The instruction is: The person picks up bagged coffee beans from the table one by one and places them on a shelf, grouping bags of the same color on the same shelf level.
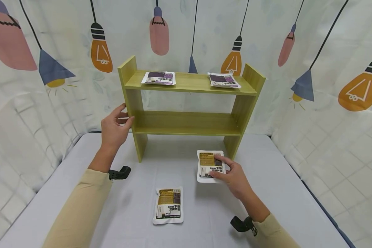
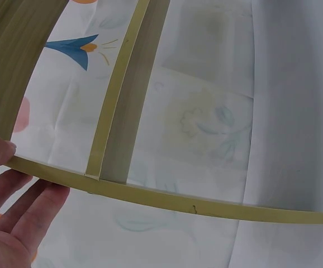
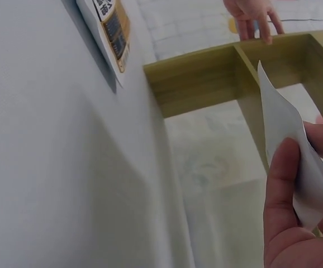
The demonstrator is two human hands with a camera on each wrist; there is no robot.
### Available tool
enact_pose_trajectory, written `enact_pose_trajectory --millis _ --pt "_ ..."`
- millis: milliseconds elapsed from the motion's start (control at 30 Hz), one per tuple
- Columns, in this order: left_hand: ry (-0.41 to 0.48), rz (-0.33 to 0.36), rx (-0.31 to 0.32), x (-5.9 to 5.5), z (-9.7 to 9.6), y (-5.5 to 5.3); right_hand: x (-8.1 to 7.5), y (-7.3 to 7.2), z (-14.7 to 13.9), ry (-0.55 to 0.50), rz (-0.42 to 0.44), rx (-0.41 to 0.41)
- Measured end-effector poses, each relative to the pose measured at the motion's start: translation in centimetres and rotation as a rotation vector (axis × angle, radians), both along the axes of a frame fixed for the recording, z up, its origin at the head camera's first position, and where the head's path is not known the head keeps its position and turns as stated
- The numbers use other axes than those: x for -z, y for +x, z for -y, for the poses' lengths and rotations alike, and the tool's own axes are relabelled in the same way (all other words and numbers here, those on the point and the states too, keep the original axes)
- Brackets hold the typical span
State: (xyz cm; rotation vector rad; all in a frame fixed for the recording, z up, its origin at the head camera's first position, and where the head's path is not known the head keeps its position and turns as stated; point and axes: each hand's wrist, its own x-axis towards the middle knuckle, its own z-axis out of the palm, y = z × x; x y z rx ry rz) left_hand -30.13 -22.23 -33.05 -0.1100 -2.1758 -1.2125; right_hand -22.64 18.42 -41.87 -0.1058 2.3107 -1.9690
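A small olive-green wooden shelf [image 1: 186, 123] with two boards stands on the white table. My left hand [image 1: 116, 125] holds the front edge of its left side panel, thumb on one face and fingers on the other, as the left wrist view shows [image 2: 22, 201]. In my right hand [image 1: 232, 175] is a flat white pouch [image 1: 206, 165] with a brown and black label, pinched between thumb and fingers in front of the shelf's right leg. The right wrist view shows the pouch's plain side [image 3: 290, 128]. A similar pouch [image 1: 168, 206] lies face up on the table.
Two pouches with purple labels lie on the top board, one at the left [image 1: 158, 78] and one at the right [image 1: 224, 80]. A white curtain [image 1: 186, 34] printed with lamps hangs behind and at both sides of the table [image 1: 136, 206].
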Motion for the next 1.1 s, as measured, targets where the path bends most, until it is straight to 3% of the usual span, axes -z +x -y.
enact_pose_trajectory --millis 600,1100 --pt "-0.003 -0.003 0.002 -0.1 0.0 0.0 -1.1 -0.9 -0.4 -0.050 -0.014 0.036" --pt "-0.003 0.004 0.000 -0.1 0.0 0.1 -2.0 -1.4 -0.5 -0.009 -0.046 0.048"
